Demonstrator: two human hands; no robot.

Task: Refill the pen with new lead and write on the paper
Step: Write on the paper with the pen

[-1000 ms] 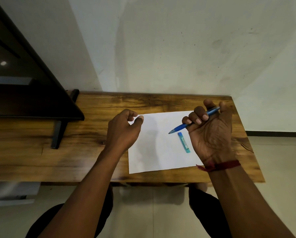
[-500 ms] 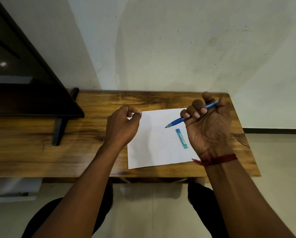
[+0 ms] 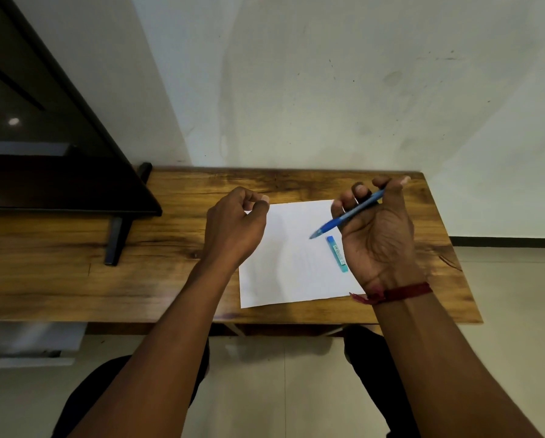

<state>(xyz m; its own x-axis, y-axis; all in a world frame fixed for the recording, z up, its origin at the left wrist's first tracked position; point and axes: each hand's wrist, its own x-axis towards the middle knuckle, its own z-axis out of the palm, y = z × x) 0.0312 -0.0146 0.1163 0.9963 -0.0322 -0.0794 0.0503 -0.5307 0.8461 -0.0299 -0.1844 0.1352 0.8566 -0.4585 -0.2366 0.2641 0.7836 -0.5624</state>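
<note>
Lead case label too small to read.

A wooden table stands against the wall. On it lies a white sheet of paper, and to the left a dark monitor's stand foot rests.

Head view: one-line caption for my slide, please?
Right hand holds a blue pen above white paper; lead case lies on it.

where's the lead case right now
In the head view, the lead case lies on the right part of the paper, just left of the right hand and below the pen tip.
</note>
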